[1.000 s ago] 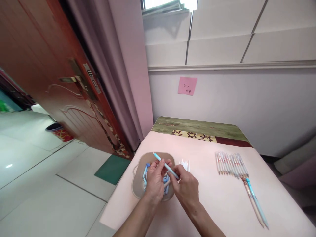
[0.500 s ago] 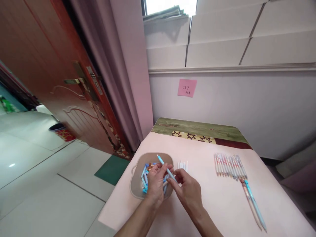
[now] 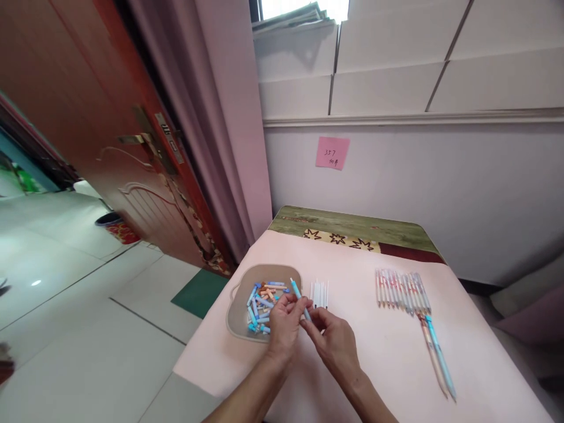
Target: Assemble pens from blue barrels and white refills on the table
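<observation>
A light blue pen barrel (image 3: pixel 295 288) is tilted between my two hands, its narrow white tip pointing up and away from me. My left hand (image 3: pixel 284 326) pinches it around the middle with thumb and fingers. At the lower end, the fingers of my right hand (image 3: pixel 338 339) close on it; that end is partly hidden by them. Left of my hands is a beige plastic basket (image 3: pixel 235 322) holding several blue, lilac and brown pen parts (image 3: pixel 259 305). Just beyond my fingers, several thin white sticks, perhaps pen refills (image 3: pixel 319 291), lie side by side.
On the right of the pink-covered table (image 3: pixel 374 376) lies a row of several pens (image 3: pixel 400 289). Two more pens (image 3: pixel 440 355), brown-topped and blue-topped, lie below it. A pink note (image 3: pixel 332 153) is on the wall behind. A wooden door (image 3: pixel 145 176) stands at the left.
Both hands, with the pen barrel, have shifted slightly right relative to the basket, showing more of its contents. The grip looks much the same. The whole view has moved a little.
</observation>
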Tool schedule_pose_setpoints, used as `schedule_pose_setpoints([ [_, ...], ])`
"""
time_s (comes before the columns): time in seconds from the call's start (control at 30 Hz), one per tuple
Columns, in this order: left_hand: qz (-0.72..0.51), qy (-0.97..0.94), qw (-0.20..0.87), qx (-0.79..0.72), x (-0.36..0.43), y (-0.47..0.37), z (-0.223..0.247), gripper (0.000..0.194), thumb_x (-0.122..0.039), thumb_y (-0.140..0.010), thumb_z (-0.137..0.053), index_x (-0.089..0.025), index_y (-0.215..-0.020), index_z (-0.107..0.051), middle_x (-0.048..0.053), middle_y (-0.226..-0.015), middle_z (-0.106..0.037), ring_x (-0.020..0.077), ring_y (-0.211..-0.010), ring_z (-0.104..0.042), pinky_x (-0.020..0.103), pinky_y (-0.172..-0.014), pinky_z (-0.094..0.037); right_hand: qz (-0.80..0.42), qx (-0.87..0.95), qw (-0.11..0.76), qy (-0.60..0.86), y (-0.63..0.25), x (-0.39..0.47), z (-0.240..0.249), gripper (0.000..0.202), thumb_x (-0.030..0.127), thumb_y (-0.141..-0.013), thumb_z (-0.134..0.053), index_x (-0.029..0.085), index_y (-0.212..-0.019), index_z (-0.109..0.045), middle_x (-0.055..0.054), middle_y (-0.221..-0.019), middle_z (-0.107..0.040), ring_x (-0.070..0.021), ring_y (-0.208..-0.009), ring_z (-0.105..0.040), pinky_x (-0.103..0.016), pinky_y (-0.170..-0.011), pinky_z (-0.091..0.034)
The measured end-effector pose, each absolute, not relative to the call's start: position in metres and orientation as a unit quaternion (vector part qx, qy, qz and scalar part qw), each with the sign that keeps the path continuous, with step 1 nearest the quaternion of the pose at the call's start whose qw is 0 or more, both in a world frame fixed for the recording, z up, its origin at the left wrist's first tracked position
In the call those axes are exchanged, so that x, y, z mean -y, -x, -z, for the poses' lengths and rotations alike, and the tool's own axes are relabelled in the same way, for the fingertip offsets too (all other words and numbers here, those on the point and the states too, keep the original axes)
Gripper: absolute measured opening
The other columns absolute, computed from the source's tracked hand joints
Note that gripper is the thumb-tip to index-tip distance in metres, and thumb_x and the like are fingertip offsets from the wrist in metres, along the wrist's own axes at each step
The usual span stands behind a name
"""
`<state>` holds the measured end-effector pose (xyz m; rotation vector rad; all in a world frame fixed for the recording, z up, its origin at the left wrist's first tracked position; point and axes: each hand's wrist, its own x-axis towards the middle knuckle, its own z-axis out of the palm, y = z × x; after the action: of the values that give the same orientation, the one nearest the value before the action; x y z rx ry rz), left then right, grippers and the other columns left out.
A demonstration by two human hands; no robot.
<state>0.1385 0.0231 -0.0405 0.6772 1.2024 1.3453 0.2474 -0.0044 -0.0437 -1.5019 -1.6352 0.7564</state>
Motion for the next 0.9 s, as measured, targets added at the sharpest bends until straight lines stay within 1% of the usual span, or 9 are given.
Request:
schedule_pose_setpoints([
  [0.07,-0.552,-0.335,0.57,-0.508,-0.027,-0.133,0.039,0.032,-0.034,-0.062,-0.079,-0.015,-0.078,-0.059,0.006,-0.069,-0.071,0.0168,-0.065,-0.066,0.025,-0.063,-0.049,-0.323,0.629,0.402,0.582,-0.249,0.005,0.048,0.026,0.047,-0.084,-0.058,0.022,-0.08,-0.065,0.001,-0.061,-0.063,-0.0131,-0.053,-0.054,-0.022,-0.051,-0.037],
  [0.13,-0.544,-0.363,0.56,-0.509,-0.035,-0.118,0.033,0.039,-0.037,-0.063,-0.077,-0.015,-0.091,-0.061,0.007,-0.078,-0.072,0.0174,-0.068,-0.066,0.026,-0.062,-0.049,-0.38,0.596,0.433,0.559,-0.253,0.005,0.053,0.029,0.048,-0.084,-0.058,0.021,-0.091,-0.065,0.0,-0.063,-0.063,-0.0139,-0.056,-0.056,-0.022,-0.053,-0.04],
  [0.2,-0.571,-0.375,0.501,-0.531,-0.045,-0.091,0.027,0.046,-0.038,-0.067,-0.074,-0.018,-0.105,-0.058,0.008,-0.093,-0.071,0.0175,-0.074,-0.067,0.027,-0.064,-0.05,-0.454,0.548,0.462,0.529,-0.26,0.005,0.056,0.034,0.05,-0.083,-0.058,0.019,-0.096,-0.063,-0.002,-0.066,-0.064,-0.0156,-0.062,-0.059,-0.023,-0.056,-0.043],
  [0.3,-0.571,-0.444,0.359,-0.589,-0.055,-0.039,0.027,0.036,-0.04,-0.068,-0.07,-0.017,-0.094,-0.061,0.005,-0.084,-0.069,0.0182,-0.076,-0.065,0.029,-0.069,-0.051,-0.538,0.494,0.466,0.499,-0.274,0.004,0.056,0.036,0.052,-0.083,-0.058,0.017,-0.092,-0.064,-0.004,-0.073,-0.066,-0.0167,-0.068,-0.059,-0.023,-0.058,-0.045],
  [0.4,-0.497,-0.481,0.238,-0.682,-0.054,0.005,0.04,0.029,-0.04,-0.066,-0.068,-0.017,-0.084,-0.065,0.003,-0.078,-0.069,0.019,-0.072,-0.063,0.031,-0.069,-0.05,-0.56,0.495,0.447,0.49,-0.285,0.003,0.055,0.032,0.049,-0.079,-0.063,0.018,-0.087,-0.068,-0.004,-0.079,-0.065,-0.0156,-0.07,-0.055,-0.023,-0.059,-0.043],
  [0.53,-0.469,-0.491,0.199,-0.707,-0.044,0.025,0.059,0.028,-0.04,-0.068,-0.063,-0.018,-0.084,-0.065,0.006,-0.083,-0.07,0.0212,-0.077,-0.064,0.032,-0.072,-0.051,-0.58,0.495,0.429,0.483,-0.288,0.002,0.058,0.03,0.047,-0.077,-0.066,0.019,-0.088,-0.069,-0.002,-0.074,-0.062,-0.014,-0.066,-0.052,-0.022,-0.057,-0.041],
  [0.7,-0.436,-0.552,0.14,-0.697,-0.042,0.014,0.061,0.021,-0.035,-0.074,-0.058,-0.019,-0.086,-0.064,0.005,-0.089,-0.068,0.0198,-0.079,-0.064,0.031,-0.075,-0.05,-0.583,0.48,0.45,0.476,-0.286,0.003,0.063,0.036,0.046,-0.075,-0.068,0.02,-0.099,-0.065,0.0,-0.073,-0.058,-0.0135,-0.066,-0.051,-0.022,-0.056,-0.041],
  [0.8,-0.374,-0.603,0.084,-0.7,-0.045,0.006,0.057,0.017,-0.032,-0.077,-0.055,-0.02,-0.085,-0.064,0.004,-0.085,-0.064,0.0179,-0.071,-0.06,0.03,-0.069,-0.047,-0.592,0.494,0.436,0.464,-0.289,0.004,0.061,0.031,0.045,-0.077,-0.067,0.019,-0.093,-0.064,0.0,-0.07,-0.056,-0.0123,-0.064,-0.05,-0.022,-0.056,-0.04],
  [0.9,-0.304,-0.642,0.04,-0.703,-0.049,0.002,0.052,0.014,-0.027,-0.078,-0.052,-0.02,-0.082,-0.063,0.004,-0.083,-0.062,0.0182,-0.071,-0.059,0.03,-0.069,-0.045,-0.606,0.502,0.414,0.458,-0.291,0.006,0.059,0.032,0.047,-0.079,-0.065,0.018,-0.091,-0.064,-0.001,-0.072,-0.06,-0.0124,-0.064,-0.05,-0.022,-0.056,-0.039],
])
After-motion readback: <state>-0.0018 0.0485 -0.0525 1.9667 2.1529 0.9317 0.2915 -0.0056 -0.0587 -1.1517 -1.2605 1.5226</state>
